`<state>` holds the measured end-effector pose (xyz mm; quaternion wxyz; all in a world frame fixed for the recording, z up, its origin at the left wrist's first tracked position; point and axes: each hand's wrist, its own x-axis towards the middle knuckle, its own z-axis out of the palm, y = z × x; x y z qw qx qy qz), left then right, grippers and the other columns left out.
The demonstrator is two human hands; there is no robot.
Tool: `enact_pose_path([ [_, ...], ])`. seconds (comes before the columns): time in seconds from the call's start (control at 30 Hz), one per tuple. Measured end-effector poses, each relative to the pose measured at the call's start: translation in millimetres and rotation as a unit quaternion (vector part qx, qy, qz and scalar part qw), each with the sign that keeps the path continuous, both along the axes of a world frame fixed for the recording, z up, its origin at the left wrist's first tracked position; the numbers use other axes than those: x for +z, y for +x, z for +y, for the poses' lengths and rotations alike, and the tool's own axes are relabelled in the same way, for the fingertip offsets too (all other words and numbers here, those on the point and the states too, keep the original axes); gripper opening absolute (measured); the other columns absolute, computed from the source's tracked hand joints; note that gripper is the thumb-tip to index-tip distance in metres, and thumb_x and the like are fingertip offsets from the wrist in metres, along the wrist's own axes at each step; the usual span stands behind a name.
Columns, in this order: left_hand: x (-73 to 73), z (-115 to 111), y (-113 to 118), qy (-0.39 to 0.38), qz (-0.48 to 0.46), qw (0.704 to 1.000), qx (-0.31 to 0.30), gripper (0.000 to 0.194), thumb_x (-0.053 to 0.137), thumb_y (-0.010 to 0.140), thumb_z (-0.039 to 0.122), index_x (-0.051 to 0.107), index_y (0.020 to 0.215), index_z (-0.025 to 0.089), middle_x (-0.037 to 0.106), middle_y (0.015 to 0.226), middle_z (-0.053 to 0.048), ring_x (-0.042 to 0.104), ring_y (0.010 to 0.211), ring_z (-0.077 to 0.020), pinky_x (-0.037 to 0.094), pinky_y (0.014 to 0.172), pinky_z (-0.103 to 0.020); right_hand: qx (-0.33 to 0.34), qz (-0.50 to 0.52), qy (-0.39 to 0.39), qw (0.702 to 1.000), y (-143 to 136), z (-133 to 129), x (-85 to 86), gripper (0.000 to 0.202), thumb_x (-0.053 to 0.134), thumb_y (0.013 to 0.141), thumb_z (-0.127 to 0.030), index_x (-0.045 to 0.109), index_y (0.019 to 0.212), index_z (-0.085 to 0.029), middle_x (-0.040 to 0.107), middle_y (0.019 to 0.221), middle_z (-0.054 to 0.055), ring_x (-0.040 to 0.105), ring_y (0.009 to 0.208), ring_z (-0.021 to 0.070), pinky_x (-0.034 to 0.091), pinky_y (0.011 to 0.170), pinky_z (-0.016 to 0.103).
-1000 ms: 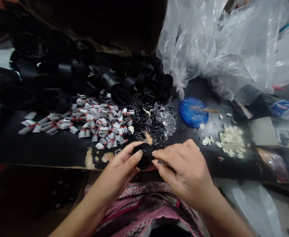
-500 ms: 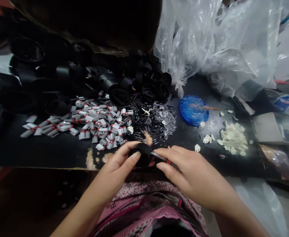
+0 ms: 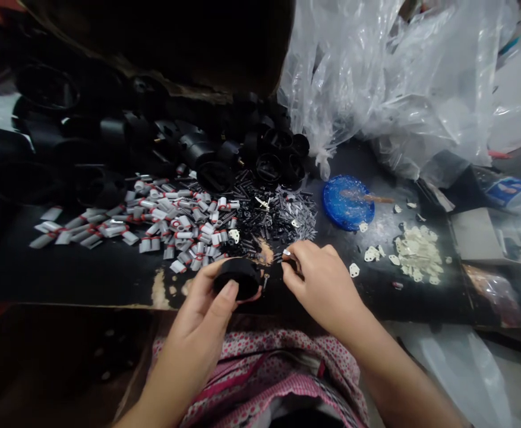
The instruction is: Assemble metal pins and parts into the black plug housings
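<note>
Black cup-shaped part (image 3: 243,267) sits in the left hand (image 3: 207,310), left of the blue lid (image 3: 347,213) and nearer the person; fingers and thumb are closed around its wall, with its dark opening tilted toward the body. A slim metal piece (image 3: 266,281) shows just beside its right edge; whether it is fixed there cannot be told. The right hand (image 3: 321,273), slightly left of the lid and nearer the body, has thumb and forefinger drawn close together near the grey pins (image 3: 299,219); whether they pinch anything is unclear.

Work on this part appears unfinished, though its dark inside hides what is fitted. Plenty remains loose on the worktop (image 3: 122,274): red-banded sleeves (image 3: 183,235) and dark springs (image 3: 264,229) left of the lid, cream plates (image 3: 418,254) right of it. More black housings (image 3: 195,145) lie farther left of the lid, their stage impossible to judge.
</note>
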<state>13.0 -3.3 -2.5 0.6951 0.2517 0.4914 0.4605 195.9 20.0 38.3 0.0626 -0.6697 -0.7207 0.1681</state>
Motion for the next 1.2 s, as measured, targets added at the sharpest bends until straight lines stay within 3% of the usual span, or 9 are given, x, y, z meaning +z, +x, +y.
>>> enact_pose_path([
  [0.17,5.9,6.4,12.6,-0.008,-0.041,0.999,-0.007,0.019,0.067,0.089,0.031,0.068,0.108,0.029,0.072,0.107,0.001,0.067,0.100,-0.0159,0.056,0.090,-0.025,0.049,-0.053,0.004,0.997,-2.2,4.6,-4.2,0.014,0.054,0.093,-0.021,0.064,0.084,-0.015,0.071,0.081,0.006,0.058,0.068,0.0187,0.032,0.073,0.036],
  [0.37,14.7,9.8,17.8,-0.065,-0.069,0.995,-0.015,0.024,0.072,0.085,0.033,0.070,0.108,0.029,0.072,0.112,0.000,0.065,0.109,-0.0181,0.053,0.097,-0.028,0.031,0.127,0.069,0.989,-0.3,-11.0,-0.4,0.004,0.064,0.085,-0.015,0.065,0.083,-0.019,0.068,0.074,-0.001,0.055,0.069,0.0150,0.034,0.072,0.030],
  [0.53,15.1,10.9,24.6,-0.075,-0.105,0.992,0.005,0.021,0.072,0.085,0.032,0.071,0.105,0.025,0.074,0.112,-0.004,0.070,0.100,-0.0185,0.056,0.092,-0.030,0.011,0.175,0.115,0.978,0.2,-18.8,2.9,0.008,0.060,0.091,-0.020,0.068,0.088,-0.019,0.068,0.078,0.000,0.055,0.070,0.0149,0.036,0.072,0.031],
  [0.7,15.7,9.2,25.8,-0.074,-0.118,0.990,-0.014,0.017,0.069,0.088,0.032,0.072,0.103,0.026,0.075,0.111,-0.002,0.070,0.101,-0.0170,0.055,0.093,-0.026,-0.014,0.252,0.133,0.958,0.9,-20.4,8.9,0.007,0.062,0.089,-0.020,0.064,0.083,-0.021,0.066,0.074,-0.001,0.056,0.069,0.0145,0.040,0.070,0.030],
  [0.87,12.5,4.3,27.2,-0.049,-0.094,0.991,-0.083,0.026,0.071,0.086,0.032,0.067,0.112,0.030,0.074,0.115,0.000,0.067,0.110,-0.0179,0.053,0.095,-0.026,0.033,0.182,0.194,0.963,0.0,-21.4,5.1,0.009,0.059,0.088,-0.012,0.065,0.086,-0.018,0.069,0.075,0.000,0.058,0.066,0.0131,0.036,0.071,0.033],
  [1.2,7.9,6.2,26.7,0.006,-0.032,0.991,-0.130,0.022,0.070,0.087,0.033,0.066,0.107,0.027,0.074,0.113,-0.001,0.068,0.108,-0.0189,0.050,0.097,-0.029,0.092,0.098,0.193,0.972,1.4,-20.8,6.4,0.019,0.052,0.093,-0.015,0.065,0.079,-0.016,0.063,0.067,0.001,0.051,0.061,0.0131,0.029,0.068,0.034],
])
